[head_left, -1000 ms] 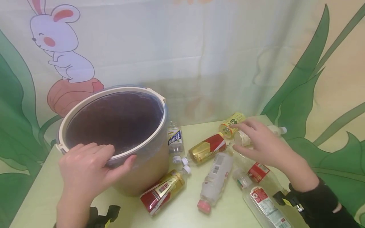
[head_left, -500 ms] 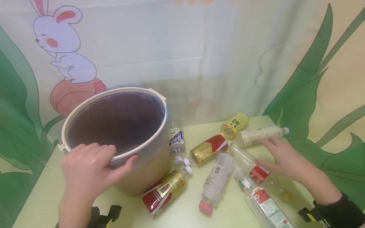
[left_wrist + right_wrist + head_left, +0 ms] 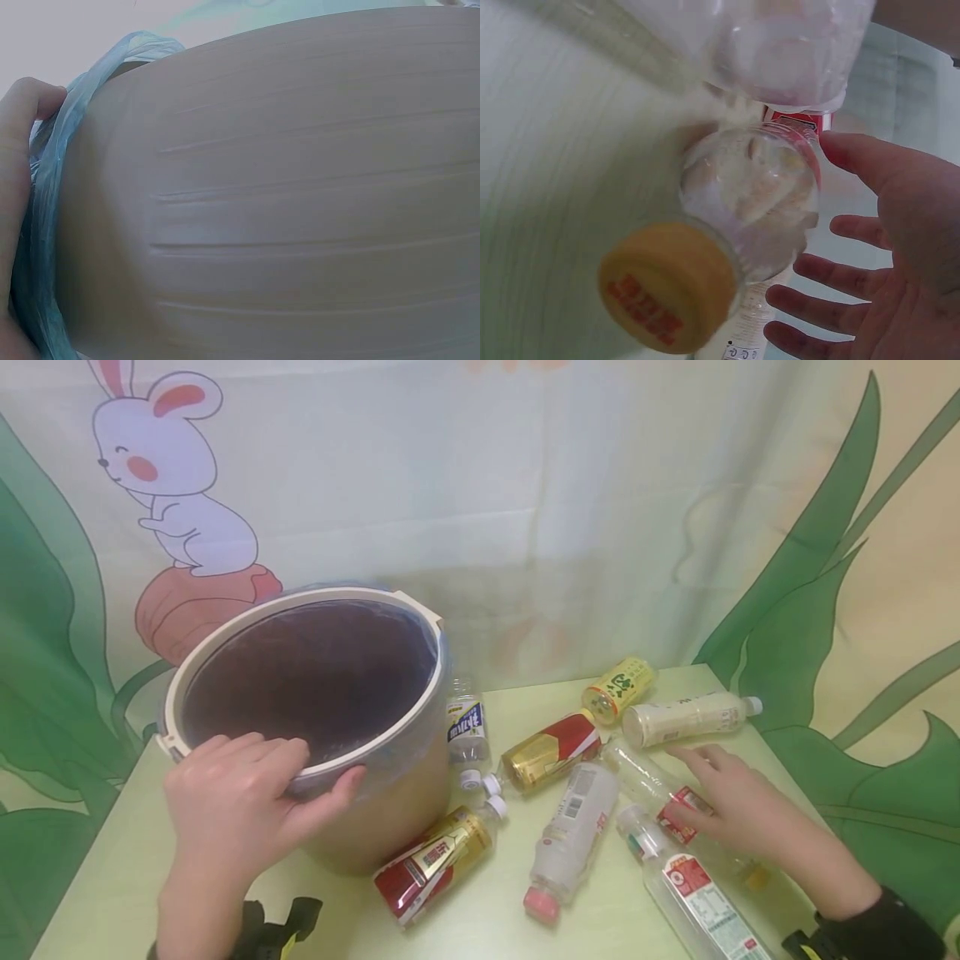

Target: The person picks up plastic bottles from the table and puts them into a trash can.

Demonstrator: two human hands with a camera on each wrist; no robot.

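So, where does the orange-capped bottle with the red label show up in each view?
Head: the orange-capped bottle lies slanted, right of centre, partly hidden by the right hand, its cap end toward the lower right.
Left wrist: not visible; the bin fills most of the picture.
Right wrist: left of centre, its orange cap at lower left, facing the camera.
Shared landmark: the right hand, plain in the head and right wrist views.

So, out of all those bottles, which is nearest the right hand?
The clear bottle with the orange cap: it lies beneath the right hand. The neighbouring bottle, with the longer red-and-white label, lies farther from it.
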